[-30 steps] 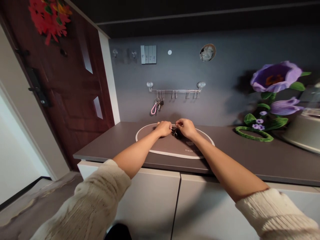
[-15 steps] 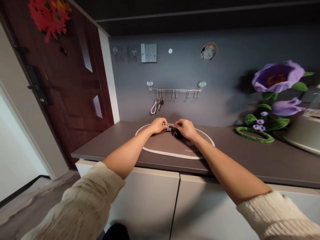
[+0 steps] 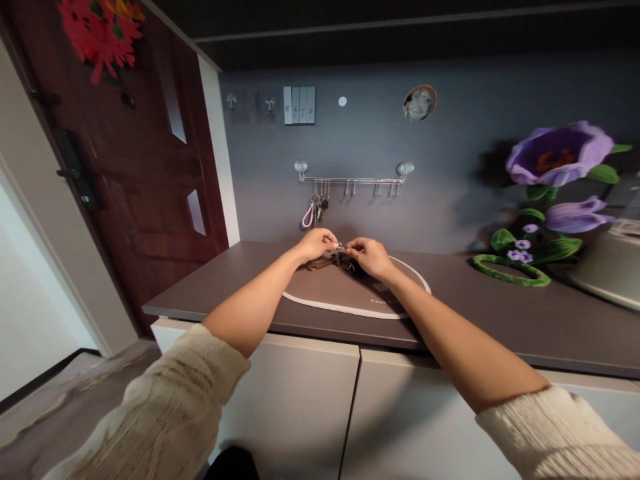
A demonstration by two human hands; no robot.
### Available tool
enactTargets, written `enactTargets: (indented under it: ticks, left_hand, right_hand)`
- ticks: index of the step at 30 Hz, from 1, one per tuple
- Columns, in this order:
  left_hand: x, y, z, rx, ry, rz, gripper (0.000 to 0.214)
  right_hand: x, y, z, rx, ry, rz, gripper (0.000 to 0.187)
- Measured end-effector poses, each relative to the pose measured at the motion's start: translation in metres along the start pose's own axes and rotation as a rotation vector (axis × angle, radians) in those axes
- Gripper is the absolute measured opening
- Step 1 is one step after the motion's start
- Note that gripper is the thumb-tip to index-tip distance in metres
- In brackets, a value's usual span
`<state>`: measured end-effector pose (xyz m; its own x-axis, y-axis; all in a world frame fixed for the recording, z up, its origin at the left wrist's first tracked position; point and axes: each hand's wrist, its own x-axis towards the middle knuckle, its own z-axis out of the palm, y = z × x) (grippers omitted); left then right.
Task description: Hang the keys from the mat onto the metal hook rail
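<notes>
Both my hands meet over the oval grey mat (image 3: pixel 350 300) on the dark countertop (image 3: pixel 240 280). My left hand (image 3: pixel 315 243) and my right hand (image 3: pixel 367 255) each pinch a small bunch of keys (image 3: pixel 340 257) with a metal ring and a brown strap, held just above the mat. The fingers of both hands are closed on it. Above them a chrome hook rail (image 3: pixel 350 180) is fixed to the grey wall, and another key bunch with a pink loop (image 3: pixel 313 212) hangs from its left end.
A dark red door (image 3: pixel 125 153) with a black handle stands to the left. A large purple fabric flower decoration (image 3: pixel 550 200) sits on the counter at the right, beside a grey box (image 3: pixel 605 267). White cabinet doors (image 3: pixel 325 407) run below the counter.
My hands have lifted the keys slightly off the mat and moved a little toward the wall; a brown strap now shows below my left hand.
</notes>
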<state>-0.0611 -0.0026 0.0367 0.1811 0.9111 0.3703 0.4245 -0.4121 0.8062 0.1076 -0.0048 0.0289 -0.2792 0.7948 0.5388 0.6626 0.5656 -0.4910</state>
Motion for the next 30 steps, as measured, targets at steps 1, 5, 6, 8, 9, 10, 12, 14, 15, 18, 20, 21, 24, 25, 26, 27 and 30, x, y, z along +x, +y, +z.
enactTargets:
  ticks: [1,5,6,8,9,10,12,14,15,18,20,21,24,25,26,27,30]
  left_hand:
    - [0.000,0.001,0.000,-0.037,0.008,-0.013,0.006]
    - [-0.002,0.003,0.000,-0.164,0.029,-0.054,0.008]
    - [-0.002,0.004,0.000,-0.189,0.032,-0.059,0.008]
    - [-0.002,0.004,0.001,-0.224,0.036,-0.064,0.008]
    - [-0.002,0.004,0.001,-0.237,0.034,-0.064,0.008]
    - [-0.002,0.004,0.002,-0.248,0.030,-0.063,0.009]
    - [-0.002,0.005,0.002,-0.264,0.019,-0.057,0.010]
    - [-0.003,0.006,0.003,-0.273,0.012,-0.050,0.010]
    - [-0.003,0.007,0.003,-0.275,0.013,-0.048,0.010]
    - [-0.003,0.008,0.004,-0.271,0.019,-0.042,0.012]
    - [-0.003,0.009,0.004,-0.266,0.021,-0.027,0.012]
    - [-0.002,0.008,0.004,-0.265,0.019,-0.017,0.012]
    - [-0.002,0.008,0.005,-0.264,0.016,0.016,0.013]
    - [-0.002,0.008,0.005,-0.266,0.014,0.028,0.014]
    - [-0.002,0.008,0.005,-0.267,0.014,0.039,0.015]
    - [-0.002,0.008,0.005,-0.266,0.019,0.049,0.015]
    - [-0.001,0.010,0.007,-0.271,0.042,0.070,0.013]
  right_hand:
    - [0.000,-0.001,0.000,0.036,0.000,0.006,0.012]
    - [-0.001,-0.005,0.000,0.156,-0.005,0.015,0.012]
    - [-0.002,-0.005,0.000,0.181,-0.009,0.017,0.013]
    - [-0.002,-0.004,0.000,0.230,-0.020,0.025,0.016]
    - [-0.001,-0.004,0.001,0.254,-0.025,0.027,0.017]
    - [-0.001,-0.003,0.002,0.276,-0.028,0.027,0.018]
    - [0.000,0.000,0.003,0.308,-0.024,0.018,0.020]
    - [0.002,0.004,0.005,0.333,-0.012,0.006,0.022]
    - [0.003,0.005,0.006,0.347,-0.005,0.003,0.023]
    - [0.004,0.007,0.007,0.394,0.009,0.001,0.024]
    - [0.004,0.008,0.007,0.424,0.014,0.009,0.024]
    - [0.003,0.007,0.007,0.438,0.019,0.016,0.024]
    - [0.003,0.007,0.006,0.461,0.035,0.029,0.025]
    - [0.003,0.007,0.006,0.461,0.039,0.027,0.026]
    - [0.003,0.007,0.006,0.458,0.043,0.023,0.027]
    - [0.003,0.007,0.006,0.453,0.047,0.017,0.028]
    - [0.004,0.007,0.006,0.440,0.060,-0.006,0.029]
